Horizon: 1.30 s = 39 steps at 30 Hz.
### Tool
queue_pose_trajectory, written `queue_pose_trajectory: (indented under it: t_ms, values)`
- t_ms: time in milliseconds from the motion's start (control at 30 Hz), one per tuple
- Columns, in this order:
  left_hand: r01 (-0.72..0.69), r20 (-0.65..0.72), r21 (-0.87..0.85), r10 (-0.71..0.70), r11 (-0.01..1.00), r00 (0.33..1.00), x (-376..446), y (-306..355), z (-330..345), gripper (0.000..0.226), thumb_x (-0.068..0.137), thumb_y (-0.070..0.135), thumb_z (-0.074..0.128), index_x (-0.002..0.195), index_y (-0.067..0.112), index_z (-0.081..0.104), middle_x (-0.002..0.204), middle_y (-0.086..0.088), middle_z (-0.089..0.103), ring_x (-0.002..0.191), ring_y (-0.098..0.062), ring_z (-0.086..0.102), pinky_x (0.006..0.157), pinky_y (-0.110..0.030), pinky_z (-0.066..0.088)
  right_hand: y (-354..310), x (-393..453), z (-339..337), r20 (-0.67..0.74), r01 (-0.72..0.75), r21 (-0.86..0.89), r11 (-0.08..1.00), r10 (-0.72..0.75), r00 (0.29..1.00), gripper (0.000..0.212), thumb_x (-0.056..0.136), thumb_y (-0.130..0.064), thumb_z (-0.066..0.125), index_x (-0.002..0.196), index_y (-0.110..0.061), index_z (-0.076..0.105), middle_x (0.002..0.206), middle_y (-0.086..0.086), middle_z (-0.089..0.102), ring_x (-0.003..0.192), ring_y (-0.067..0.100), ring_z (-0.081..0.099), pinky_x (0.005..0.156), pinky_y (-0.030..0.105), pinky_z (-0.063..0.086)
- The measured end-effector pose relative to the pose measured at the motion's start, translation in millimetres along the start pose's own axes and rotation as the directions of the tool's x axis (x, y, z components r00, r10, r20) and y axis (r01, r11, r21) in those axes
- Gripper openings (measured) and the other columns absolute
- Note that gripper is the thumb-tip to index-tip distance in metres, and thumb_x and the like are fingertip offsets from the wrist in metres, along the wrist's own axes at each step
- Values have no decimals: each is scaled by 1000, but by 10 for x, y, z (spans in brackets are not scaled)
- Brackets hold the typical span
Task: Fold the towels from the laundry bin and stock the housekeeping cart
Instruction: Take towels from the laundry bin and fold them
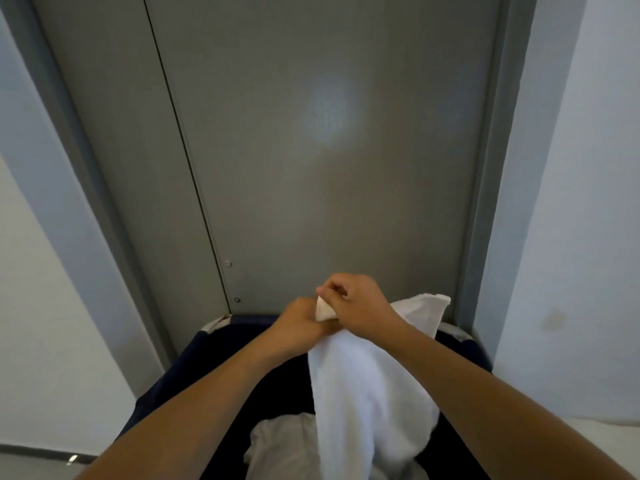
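A white towel (363,393) hangs from both of my hands over a dark navy laundry bin (207,351). My left hand (298,323) grips the towel's top edge from the left. Right beside it, touching, my right hand (356,303) pinches a corner of the same towel. Part of the towel drapes over my right wrist toward the back right. A second pale towel (280,441) lies crumpled inside the bin, below the hanging one.
A grey double door (311,150) stands close behind the bin, with grey frames on both sides. White walls (588,202) flank the doorway. A dark baseboard runs along the floor at the lower left.
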<state>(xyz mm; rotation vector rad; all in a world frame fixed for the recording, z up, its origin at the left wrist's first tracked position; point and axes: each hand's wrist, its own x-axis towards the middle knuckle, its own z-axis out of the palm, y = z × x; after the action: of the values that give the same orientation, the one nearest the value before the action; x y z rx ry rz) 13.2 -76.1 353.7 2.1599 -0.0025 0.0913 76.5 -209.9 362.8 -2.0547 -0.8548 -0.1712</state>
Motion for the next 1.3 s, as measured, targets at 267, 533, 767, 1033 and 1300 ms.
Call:
queue_pose_trajectory:
  t_ms: [267,533,767,1033,1300]
  values:
    - [65,-155,-445,-148,893,977,108,3,-171,10,96,16,68,101,13,76,96,-10,77,92,-26,71,86,-40,53,863,-400,-187,119,-234,-113,966,247,962,11,89,-20,75,79,-24,74,71,-17,67,68,-7,60,75,20,46]
    - [35,-73,-556,-90,831,993,38,207,-217,48,87,43,71,98,-3,72,94,-21,75,86,-29,71,82,-37,55,948,-593,138,166,-497,281,821,469,868,52,86,-26,79,133,-29,58,110,2,68,98,13,68,80,25,55]
    - [76,30,-552,-71,830,997,-66,183,-238,31,95,38,64,87,14,81,94,-15,77,86,-24,73,80,-33,56,775,-578,249,171,-481,745,462,564,808,52,90,-23,76,136,-36,55,123,-2,71,116,19,65,103,47,50]
    - [93,-93,-533,-168,841,981,-51,-9,-296,30,100,34,62,95,10,79,94,-14,78,85,-27,74,78,-34,56,461,-471,-20,-105,-237,808,539,527,843,18,99,-19,63,94,-15,80,92,9,73,88,23,67,81,38,56]
    - [-9,-202,-224,-37,975,979,71,-200,-259,34,101,27,61,70,17,73,68,9,68,67,-8,60,69,-27,46,218,-228,-493,-454,-239,532,812,512,729,30,102,-10,49,79,-15,66,77,-2,59,74,14,51,61,23,40]
